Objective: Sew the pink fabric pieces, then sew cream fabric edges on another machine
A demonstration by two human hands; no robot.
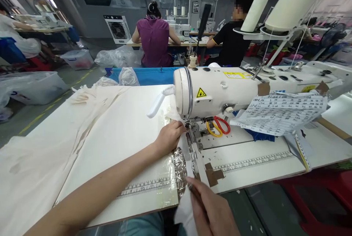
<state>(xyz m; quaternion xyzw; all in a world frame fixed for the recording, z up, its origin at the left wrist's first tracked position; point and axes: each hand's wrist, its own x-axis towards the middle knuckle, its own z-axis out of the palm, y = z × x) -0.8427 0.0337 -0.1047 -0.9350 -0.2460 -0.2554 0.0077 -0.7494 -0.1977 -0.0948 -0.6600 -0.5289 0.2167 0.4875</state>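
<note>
A white sewing machine stands on the table, its head at the centre of the view. My left hand is beside the presser foot, fingers pressed together on white fabric that runs under the machine head. Closer to me, my right hand is closed, with the fabric strip's near end beside its fingers, hanging over the table edge. A slim dark tool lies in its grip, mostly hidden; its kind is unclear. Scissors with red and yellow handles lie just right of the needle area.
Pale cloth spreads over the table's left side. Handwritten paper sheets hang on the machine's right. Thread cones stand above. Printed rulers run along the front edge. Several people sit at other machines; plastic bins stand left.
</note>
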